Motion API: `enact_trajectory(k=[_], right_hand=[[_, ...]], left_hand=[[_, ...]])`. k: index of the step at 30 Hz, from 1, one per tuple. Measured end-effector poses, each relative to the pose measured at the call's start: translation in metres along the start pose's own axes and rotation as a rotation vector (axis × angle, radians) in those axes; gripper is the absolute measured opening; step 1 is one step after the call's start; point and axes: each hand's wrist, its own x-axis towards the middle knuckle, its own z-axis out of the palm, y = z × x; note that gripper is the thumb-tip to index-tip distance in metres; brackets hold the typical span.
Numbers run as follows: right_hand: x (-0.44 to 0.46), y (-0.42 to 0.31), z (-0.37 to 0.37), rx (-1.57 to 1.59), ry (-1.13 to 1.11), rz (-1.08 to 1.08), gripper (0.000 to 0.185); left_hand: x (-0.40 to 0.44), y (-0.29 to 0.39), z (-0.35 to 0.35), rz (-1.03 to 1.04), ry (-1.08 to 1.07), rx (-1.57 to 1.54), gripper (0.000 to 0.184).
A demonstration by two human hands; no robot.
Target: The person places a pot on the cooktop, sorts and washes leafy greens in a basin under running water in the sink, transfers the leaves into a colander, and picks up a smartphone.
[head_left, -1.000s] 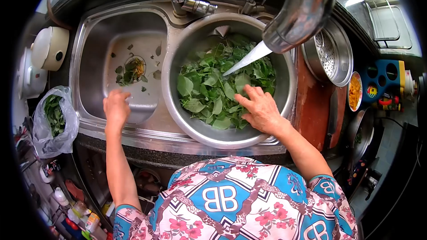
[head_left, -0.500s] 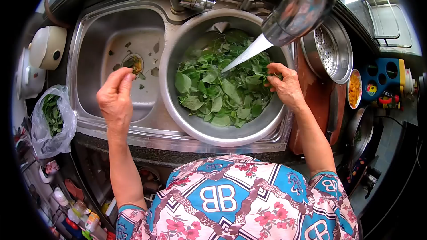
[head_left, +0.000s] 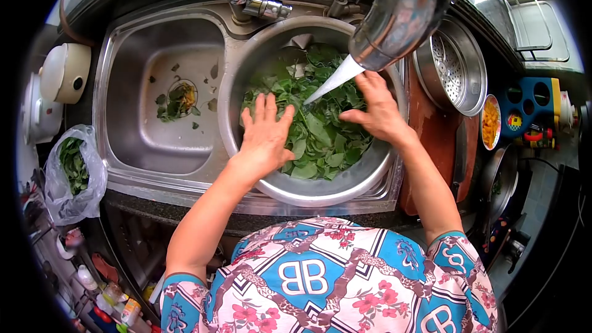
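Note:
Green leafy stems float in a wide metal basin of water that fills the right sink bowl. Water streams from the faucet onto the leaves. My left hand lies over the left side of the greens, fingers spread, palm down. On the right side of the basin, my right hand rests over the leaves with its fingers apart. Neither hand grips anything. Wet leaf scraps lie around the drain of the left sink bowl.
A plastic bag of greens stands left of the sink. To the right are a brown cutting board with a knife, a steamer pot and a bowl of yellow pieces. The faucet hangs low over the basin.
My left hand has moved from above the left sink bowl to the basin and spread open. More leaf scraps lie at the drain. My right hand has shifted inward over the greens, fingers extended.

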Motion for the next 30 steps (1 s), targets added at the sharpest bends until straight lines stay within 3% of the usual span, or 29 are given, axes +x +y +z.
enact_trajectory(k=[2, 5, 7, 8, 9, 10, 13, 14, 16, 17, 18, 19, 20, 22, 23, 26, 27, 29, 30], right_hand=[[0.012, -0.017, 0.016, -0.137, -0.187, 0.121, 0.101], [0.008, -0.045, 0.044, -0.287, -0.312, -0.065, 0.107], [-0.004, -0.05, 0.051, -0.314, -0.324, -0.181, 0.098], [-0.007, -0.049, 0.05, -0.297, -0.33, -0.208, 0.091], [-0.01, -0.042, 0.056, -0.316, -0.206, -0.201, 0.069], [-0.008, -0.033, 0.058, -0.32, -0.197, -0.203, 0.069], [-0.001, -0.012, 0.046, 0.143, -0.026, 0.045, 0.038], [0.0, -0.003, 0.043, 0.433, 0.021, 0.104, 0.04], [0.005, -0.018, -0.005, 0.68, -0.104, 0.258, 0.035], [0.004, -0.017, -0.014, 0.782, -0.078, 0.234, 0.033], [0.004, -0.019, -0.024, 0.883, -0.048, 0.209, 0.031], [0.003, -0.025, -0.038, 0.982, -0.103, 0.295, 0.028], [0.006, -0.012, -0.031, 0.948, -0.105, 0.255, 0.028], [0.012, 0.001, -0.027, 0.309, -0.161, 0.196, 0.03], [0.013, 0.007, -0.021, 0.16, -0.061, 0.137, 0.046], [0.013, 0.022, -0.005, 0.081, 0.088, 0.033, 0.057], [0.012, 0.018, 0.0, 0.025, 0.045, 0.025, 0.066], [0.012, 0.002, 0.008, -0.111, -0.104, 0.06, 0.082], [0.012, -0.016, 0.008, -0.182, -0.215, 0.121, 0.087]], left_hand=[[0.013, 0.004, 0.014, -0.022, -0.06, 0.131, 0.099], [0.027, -0.001, 0.031, 0.006, -0.04, 0.273, 0.085], [0.029, -0.001, 0.027, 0.031, -0.007, 0.336, 0.059], [0.029, -0.002, 0.026, 0.034, -0.001, 0.339, 0.059], [0.029, -0.004, 0.027, 0.041, 0.009, 0.245, 0.057], [0.03, -0.006, 0.026, 0.048, 0.019, 0.152, 0.055], [0.031, -0.004, 0.007, -0.099, -0.044, -0.036, 0.051], [0.031, -0.01, 0.005, -0.1, -0.038, -0.031, 0.051], [0.028, -0.023, 0.004, -0.097, 0.137, -0.404, 0.05], [0.024, -0.02, -0.008, -0.142, 0.161, -0.664, 0.049], [0.02, -0.018, -0.017, -0.155, 0.156, -0.887, 0.061], [0.017, -0.015, -0.027, -0.148, 0.176, -0.872, 0.068], [0.014, -0.013, -0.033, -0.142, 0.199, -0.859, 0.075], [0.015, -0.026, -0.018, -0.067, 0.093, -0.639, 0.087], [0.011, -0.023, -0.025, -0.059, 0.029, -0.548, 0.087], [0.005, -0.022, -0.027, -0.052, 0.16, -0.349, 0.057], [0.01, -0.024, -0.031, -0.051, 0.159, -0.348, 0.057], [0.026, -0.03, -0.042, 0.0, 0.032, -0.423, 0.038], [0.03, -0.028, -0.038, 0.099, 0.262, -0.394, 0.022]])
